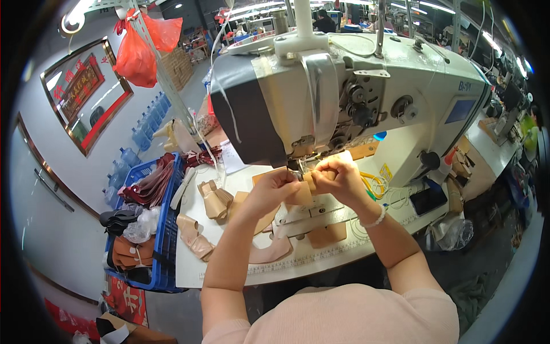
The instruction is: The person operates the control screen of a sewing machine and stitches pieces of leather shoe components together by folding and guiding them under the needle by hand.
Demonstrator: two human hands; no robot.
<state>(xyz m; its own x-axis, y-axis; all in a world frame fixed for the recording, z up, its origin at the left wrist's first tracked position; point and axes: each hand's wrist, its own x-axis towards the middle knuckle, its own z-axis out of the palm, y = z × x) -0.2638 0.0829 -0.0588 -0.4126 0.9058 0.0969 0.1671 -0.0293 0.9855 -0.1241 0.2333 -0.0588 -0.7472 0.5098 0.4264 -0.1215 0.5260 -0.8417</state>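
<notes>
Presently, the left hand (279, 186) and right hand (339, 176) pinch a tan piece (299, 196) lying between their grips, beneath the sewing machine (258, 97). For good control, keep it flat, evenly taut, fingertips clear of moving parts.

A bulky white-and-grey metal sewing machine (424, 77) stands on the white, curved-edged worktable (192, 266) — a flat tan leather-like piece (299, 196) beneath its head. Left of that lies a curved tan leather-like bundle (215, 200); nearer the front, a brown rectangular leather-like patch (326, 235). A black, flat rectangular device (428, 199) lies far right. Left of the worktable — a blue slatted plastic crate (167, 223), long dark-red floppy strips (153, 183) inside.
</notes>
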